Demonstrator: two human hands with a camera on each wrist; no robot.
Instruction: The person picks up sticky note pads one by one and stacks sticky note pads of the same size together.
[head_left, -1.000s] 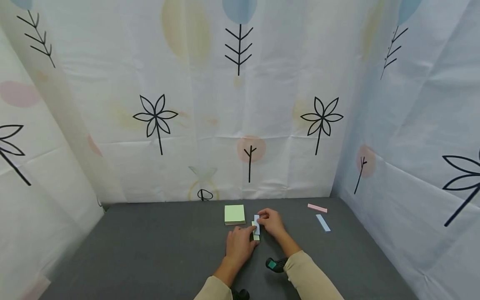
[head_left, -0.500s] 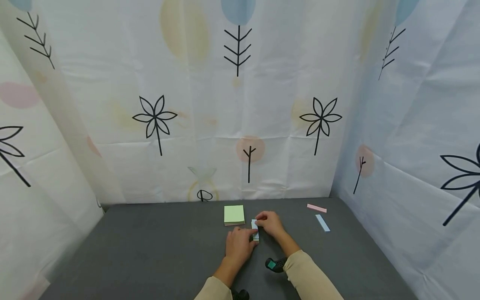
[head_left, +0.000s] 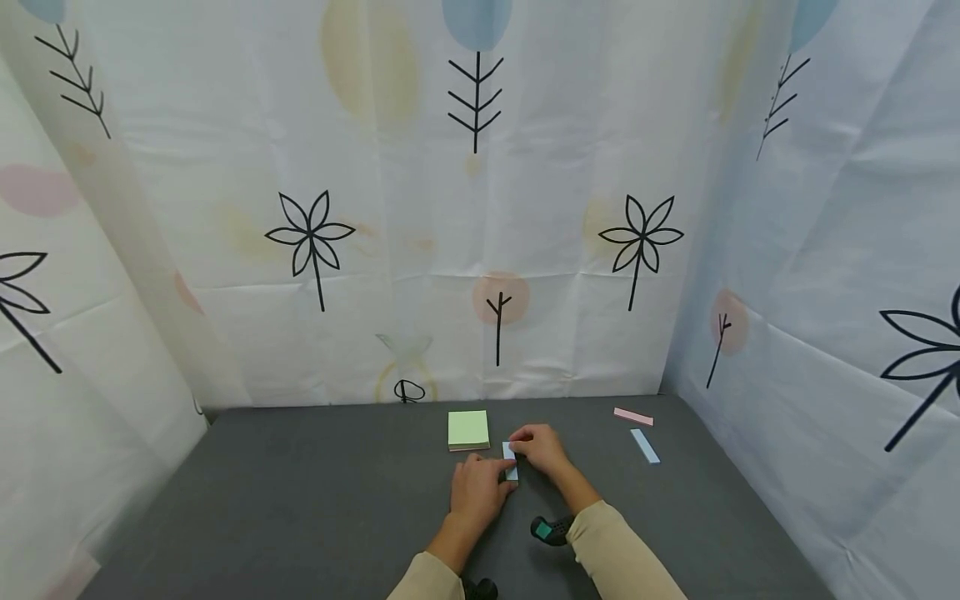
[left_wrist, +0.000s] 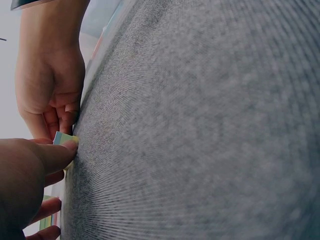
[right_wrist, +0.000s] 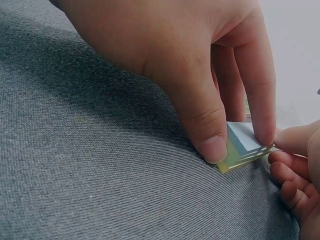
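Note:
A small stack of narrow sticky-note pads (head_left: 507, 451) stands on the grey table with a pale blue pad on top. Green and yellow layers show beneath the blue top (right_wrist: 242, 136) in the right wrist view. My left hand (head_left: 476, 487) holds the stack's near part, thumb against the near end and index finger on the top. At the far end, the fingertips of my right hand (head_left: 543, 448) pinch the stack; the fingers partly hide that end. In the left wrist view, the left thumb covers part of the stack's green end (left_wrist: 61, 137).
Left of the stack, a square pad of light green sticky notes (head_left: 468, 427) tops other colours. Off to the right lie a pink strip pad (head_left: 633, 416) and a blue strip pad (head_left: 645, 447). Patterned white cloth (head_left: 555, 333) walls the table at back and sides.
The blue pad has shifted toward me and slightly left, now covering the green pad that showed beside and below it. The right hand has followed slightly; the left hand has barely moved.

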